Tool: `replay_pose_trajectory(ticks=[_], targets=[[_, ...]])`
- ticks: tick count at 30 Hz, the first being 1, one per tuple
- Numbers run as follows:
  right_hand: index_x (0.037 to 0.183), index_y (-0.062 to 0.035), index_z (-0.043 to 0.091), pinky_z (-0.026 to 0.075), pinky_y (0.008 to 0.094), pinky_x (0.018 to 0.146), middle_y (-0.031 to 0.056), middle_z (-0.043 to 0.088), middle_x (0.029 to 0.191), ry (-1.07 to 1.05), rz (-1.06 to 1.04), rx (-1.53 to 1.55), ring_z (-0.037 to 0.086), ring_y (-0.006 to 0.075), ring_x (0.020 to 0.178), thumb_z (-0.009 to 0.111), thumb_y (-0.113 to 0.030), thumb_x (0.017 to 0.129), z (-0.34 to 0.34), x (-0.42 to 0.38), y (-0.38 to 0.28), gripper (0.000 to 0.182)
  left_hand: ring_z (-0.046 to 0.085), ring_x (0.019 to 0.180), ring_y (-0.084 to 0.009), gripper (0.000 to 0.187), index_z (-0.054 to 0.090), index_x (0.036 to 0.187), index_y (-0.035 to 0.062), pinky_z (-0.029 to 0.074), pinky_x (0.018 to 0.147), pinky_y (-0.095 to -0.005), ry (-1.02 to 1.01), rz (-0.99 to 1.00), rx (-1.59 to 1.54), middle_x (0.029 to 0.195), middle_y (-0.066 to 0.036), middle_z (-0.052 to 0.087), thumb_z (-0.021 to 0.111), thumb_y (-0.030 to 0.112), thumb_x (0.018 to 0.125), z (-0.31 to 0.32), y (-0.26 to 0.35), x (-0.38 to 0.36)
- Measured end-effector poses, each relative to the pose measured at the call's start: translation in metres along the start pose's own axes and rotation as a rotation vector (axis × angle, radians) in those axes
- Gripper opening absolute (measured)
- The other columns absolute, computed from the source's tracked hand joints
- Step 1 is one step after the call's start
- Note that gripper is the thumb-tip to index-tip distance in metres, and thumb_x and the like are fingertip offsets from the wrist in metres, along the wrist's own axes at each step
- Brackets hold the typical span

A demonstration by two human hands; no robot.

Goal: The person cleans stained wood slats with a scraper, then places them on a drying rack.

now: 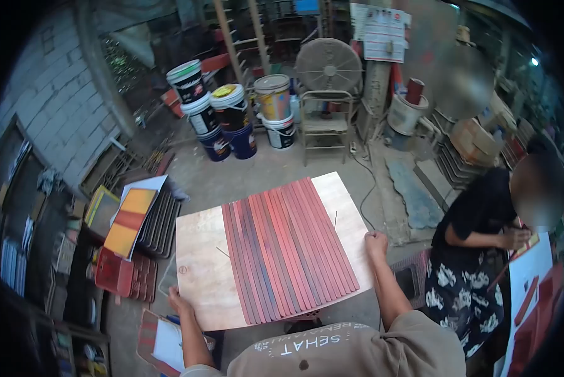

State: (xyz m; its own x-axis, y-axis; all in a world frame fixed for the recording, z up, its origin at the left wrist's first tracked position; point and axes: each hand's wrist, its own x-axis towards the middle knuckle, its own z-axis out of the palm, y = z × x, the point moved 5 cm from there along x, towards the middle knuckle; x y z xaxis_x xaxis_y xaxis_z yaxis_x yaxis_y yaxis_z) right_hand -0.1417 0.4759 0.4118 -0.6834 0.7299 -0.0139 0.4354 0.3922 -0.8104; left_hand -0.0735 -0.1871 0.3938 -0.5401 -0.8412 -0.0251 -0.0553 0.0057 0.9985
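Observation:
A pale wooden board (203, 251) is held out in front of my body, slightly tilted. Many long reddish strips (288, 248) lie side by side across its middle, a few of them darker. My left hand (179, 301) grips the board's lower left edge. My right hand (376, 244) is closed on its right edge. Two thin dark pieces stick out at either side of the strips. The board hides part of my fingers.
Stacked paint buckets (200, 116), a large fan (329, 66) and a metal chair (326, 122) stand ahead. Red trays (125, 273) and a stack of dark trays (162, 220) are at left. A co-worker (477, 232) bends over a white table (533, 270) at right. A cable crosses the floor.

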Motion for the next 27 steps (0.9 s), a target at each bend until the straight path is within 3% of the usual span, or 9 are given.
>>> replay_pose_trajectory(ticks=[2,5,11,18,21,23,25,26,27], targets=[[0.077,0.004,0.063,0.045,0.032,0.061,0.0112,0.06,0.063,-0.007,-0.051,0.048,0.055,0.0166,0.062,0.056,-0.013,0.07,0.013,0.02,-0.018,0.02,0.056,0.07,-0.0192,0.047,0.064,0.085,-0.0047,0.043,0.068,-0.03,0.009,-0.043,-0.062,0.078,-0.012,0.063,0.038,0.034,0.082,0.004,0.0,-0.004],[0.08,-0.0005,0.065,0.046,0.0377,0.07,0.0188,0.064,0.079,-0.105,-0.01,0.046,0.062,0.0314,0.076,0.055,-0.016,0.07,0.035,0.05,-0.039,0.022,0.056,0.069,-0.0178,0.045,0.064,0.085,-0.0053,0.042,0.066,-0.029,0.006,-0.096,-0.024,0.078,-0.011,0.063,0.041,0.033,0.08,0.011,0.02,-0.02],[0.08,0.0001,0.066,0.046,0.0372,0.07,0.0192,0.064,0.079,-0.213,-0.062,0.048,0.062,0.0301,0.076,0.054,-0.016,0.07,0.068,0.119,-0.086,0.022,0.056,0.064,-0.0166,0.037,0.064,0.079,-0.0026,0.041,0.062,-0.0259,0.114,-0.107,-0.148,0.074,-0.01,0.063,0.047,0.031,0.076,0.02,0.001,-0.03],[0.079,0.0032,0.065,0.046,0.0373,0.069,0.0226,0.062,0.076,-0.379,-0.239,0.082,0.062,0.0311,0.074,0.053,-0.016,0.07,0.117,0.23,-0.148,0.024,0.059,0.064,-0.0163,0.033,0.062,0.084,-0.0033,0.046,0.061,-0.0248,-0.056,-0.286,-0.307,0.075,-0.008,0.063,0.046,0.024,0.074,0.075,0.065,-0.124],[0.078,0.0045,0.064,0.046,0.0373,0.068,0.0227,0.062,0.073,-0.42,-0.287,0.035,0.062,0.0296,0.073,0.054,-0.016,0.07,0.132,0.275,-0.167,0.024,0.061,0.067,-0.0172,0.04,0.057,0.096,-0.0056,0.05,0.064,-0.0242,-0.165,-0.389,-0.393,0.081,-0.009,0.063,0.045,0.023,0.072,0.088,0.085,-0.142],[0.076,0.0043,0.063,0.043,0.0319,0.058,0.0134,0.061,0.069,-0.454,-0.317,0.138,0.056,0.0196,0.062,0.055,-0.009,0.069,0.139,0.3,-0.179,0.018,0.061,0.071,-0.0161,0.046,0.053,0.102,-0.0078,0.05,0.063,-0.0245,-0.364,-0.387,-0.58,0.088,-0.01,0.062,0.043,0.024,0.069,0.1,0.114,-0.161],[0.075,0.0047,0.063,0.041,0.0291,0.052,0.0084,0.06,0.066,-0.52,-0.307,0.239,0.053,0.0147,0.056,0.055,-0.005,0.068,0.146,0.318,-0.197,0.014,0.06,0.072,-0.0149,0.052,0.049,0.105,-0.009,0.049,0.061,-0.0231,-0.323,-0.308,-0.575,0.093,-0.012,0.061,0.043,0.026,0.067,0.12,0.152,-0.186],[0.075,0.0051,0.063,0.041,0.0289,0.052,0.0082,0.06,0.066,-0.572,-0.281,0.278,0.052,0.0148,0.056,0.055,-0.004,0.067,0.144,0.322,-0.206,0.014,0.06,0.076,-0.0163,0.056,0.048,0.106,-0.0098,0.049,0.066,-0.0233,-0.551,-0.235,-0.722,0.092,-0.012,0.061,0.043,0.029,0.067,0.107,0.136,-0.177],[0.075,0.0055,0.063,0.04,0.0288,0.051,0.008,0.059,0.066,-0.627,-0.253,0.314,0.052,0.0148,0.055,0.055,-0.004,0.067,0.142,0.324,-0.215,0.014,0.061,0.085,-0.0211,0.059,0.046,0.111,-0.0104,0.049,0.073,-0.026,-0.36,-0.17,-0.646,0.097,-0.015,0.061,0.042,0.031,0.069,0.112,0.145,-0.185]])
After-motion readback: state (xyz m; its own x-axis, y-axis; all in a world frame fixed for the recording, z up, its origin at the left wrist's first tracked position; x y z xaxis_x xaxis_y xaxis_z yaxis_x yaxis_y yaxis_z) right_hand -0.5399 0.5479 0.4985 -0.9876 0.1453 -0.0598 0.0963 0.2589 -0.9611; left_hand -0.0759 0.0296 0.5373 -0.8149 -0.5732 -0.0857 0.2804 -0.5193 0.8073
